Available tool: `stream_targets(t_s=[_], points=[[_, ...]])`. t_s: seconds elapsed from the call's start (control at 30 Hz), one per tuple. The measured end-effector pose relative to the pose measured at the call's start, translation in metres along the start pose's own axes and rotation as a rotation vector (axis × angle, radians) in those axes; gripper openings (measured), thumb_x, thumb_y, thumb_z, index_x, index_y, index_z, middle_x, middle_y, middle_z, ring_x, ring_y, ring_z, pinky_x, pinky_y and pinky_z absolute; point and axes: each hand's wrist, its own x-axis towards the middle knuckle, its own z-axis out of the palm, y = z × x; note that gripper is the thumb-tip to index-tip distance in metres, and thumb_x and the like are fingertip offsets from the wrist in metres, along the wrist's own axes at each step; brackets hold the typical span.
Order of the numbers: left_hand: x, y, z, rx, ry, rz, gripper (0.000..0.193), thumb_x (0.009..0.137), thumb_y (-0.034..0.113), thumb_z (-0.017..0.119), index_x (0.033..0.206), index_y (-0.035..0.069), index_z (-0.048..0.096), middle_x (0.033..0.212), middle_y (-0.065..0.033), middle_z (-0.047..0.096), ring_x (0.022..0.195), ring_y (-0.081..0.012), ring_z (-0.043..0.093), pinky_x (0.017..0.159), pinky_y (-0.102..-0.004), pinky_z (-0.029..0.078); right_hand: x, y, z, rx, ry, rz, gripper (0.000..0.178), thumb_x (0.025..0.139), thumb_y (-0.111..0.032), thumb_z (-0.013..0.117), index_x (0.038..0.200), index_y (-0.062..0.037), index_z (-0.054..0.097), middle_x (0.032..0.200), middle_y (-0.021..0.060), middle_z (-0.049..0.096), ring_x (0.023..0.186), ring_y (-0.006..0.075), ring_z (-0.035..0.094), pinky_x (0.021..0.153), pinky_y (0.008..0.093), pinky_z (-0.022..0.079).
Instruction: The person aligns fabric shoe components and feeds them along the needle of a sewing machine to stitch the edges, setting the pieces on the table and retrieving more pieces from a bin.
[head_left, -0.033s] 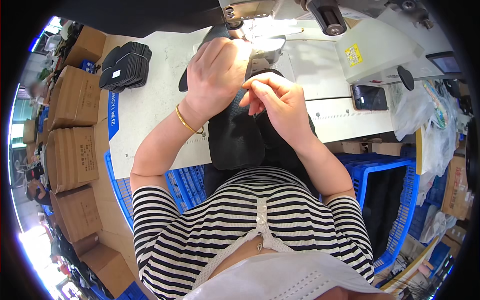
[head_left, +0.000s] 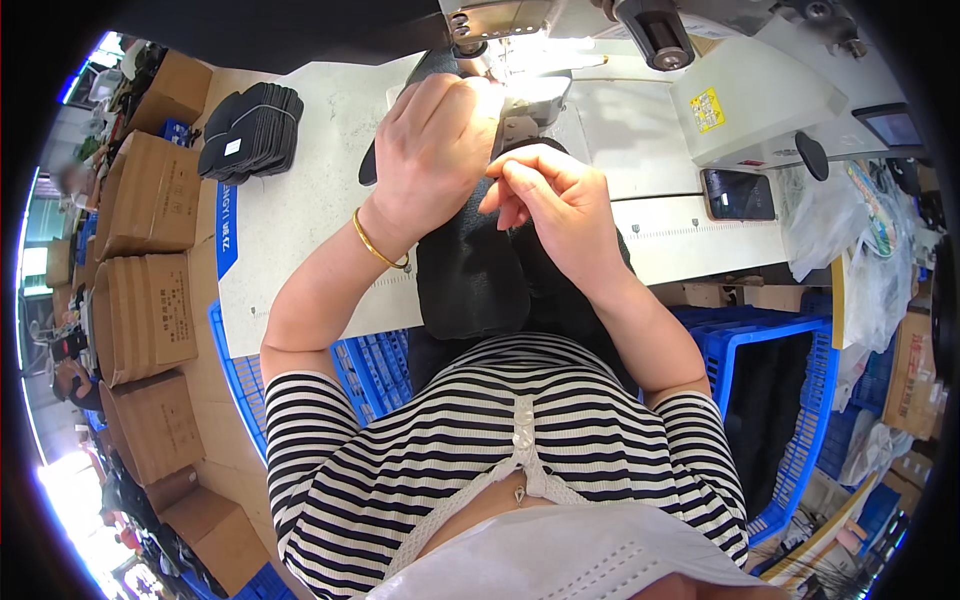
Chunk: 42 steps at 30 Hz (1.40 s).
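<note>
A long, round-ended piece of black, leather-like material [head_left: 470,285] is laid below the needle area of a white sewing machine [head_left: 750,110], its near end drooping over the front edge of the white worktable [head_left: 325,110]. Its upper part is covered by the left hand [head_left: 435,150], held back upward with the fingers curled under; their tips are lost in lamp glare, so what is gripped cannot be told. On the right hand [head_left: 555,205], thumb and forefinger are brought together beside the left wrist, the other fingers loosely bent; whether anything is pinched cannot be seen.

The view of the needle is blocked by the left hand and the glare. To the left, a string-tied stack of black, rounded pads [head_left: 250,135] is set on the table; to the right, a dark, rectangular phone [head_left: 738,194] is laid near crumpled clear plastic bags [head_left: 825,225]. Below, blue plastic latticed crates [head_left: 826,400] are placed on both sides of the striped shirt [head_left: 450,430]. Brown cardboard boxes [head_left: 145,315] are lined up at far left.
</note>
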Motion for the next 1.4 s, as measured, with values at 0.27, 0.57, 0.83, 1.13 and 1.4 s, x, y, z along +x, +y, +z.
stream_targets(t_s=[0.27, 0.57, 0.83, 1.13, 1.4], points=[[-0.032, -0.037, 0.0, 0.143, 0.035, 0.114, 0.048, 0.068, 0.005, 0.066, 0.116, 0.004, 0.061, 0.113, -0.0087, 0.063, 0.097, -0.0225, 0.062, 0.087, -0.035, 0.049, -0.001, -0.001, -0.004, -0.012, 0.031, -0.024, 0.017, 0.095, -0.012, 0.055, 0.093, 0.0007, 0.066, 0.076, 0.007, 0.07, 0.062, 0.008, 0.061, 0.057, 0.0217, 0.048], [0.002, -0.011, -0.05, 0.034, -0.114, 0.048, 0.035, 0.067, 0.007, 0.066, 0.102, 0.009, 0.071, 0.091, 0.0009, 0.062, 0.067, -0.0149, 0.06, 0.055, -0.0276, 0.047, 0.011, 0.001, 0.017, -0.166, -0.022, -0.07, 0.018, 0.097, -0.009, 0.056, 0.091, 0.0044, 0.065, 0.072, -0.0008, 0.057, 0.066, 0.0051, 0.055, 0.061, 0.0239, 0.053], [-0.004, 0.02, -0.046, 0.015, -0.182, -0.017, 0.033, 0.065, 0.009, 0.068, 0.098, 0.005, 0.07, 0.087, 0.0001, 0.06, 0.065, -0.0124, 0.055, 0.052, -0.0257, 0.043, -0.007, -0.006, 0.013, -0.164, 0.089, -0.068, 0.018, 0.094, -0.011, 0.057, 0.099, 0.0031, 0.067, 0.064, 0.0005, 0.057, 0.056, 0.0051, 0.053, 0.051, 0.0229, 0.043], [0.007, 0.028, -0.038, 0.023, -0.197, -0.093, 0.033, 0.064, 0.0, 0.067, 0.097, 0.003, 0.072, 0.093, -0.0019, 0.065, 0.069, -0.0157, 0.059, 0.058, -0.0265, 0.049, -0.003, -0.014, 0.004, -0.111, 0.093, -0.06, 0.019, 0.096, -0.009, 0.057, 0.103, 0.0061, 0.067, 0.075, -0.0001, 0.063, 0.066, 0.0024, 0.053, 0.058, 0.0201, 0.047], [0.009, 0.013, -0.021, 0.092, -0.155, -0.109, 0.022, 0.067, 0.005, 0.072, 0.089, 0.004, 0.071, 0.089, -0.0016, 0.065, 0.072, -0.0158, 0.06, 0.06, -0.0274, 0.05, 0.012, -0.009, 0.006, -0.034, 0.111, -0.102, 0.019, 0.096, -0.009, 0.055, 0.097, 0.0054, 0.067, 0.074, 0.0016, 0.063, 0.066, 0.0038, 0.056, 0.058, 0.0221, 0.052]])
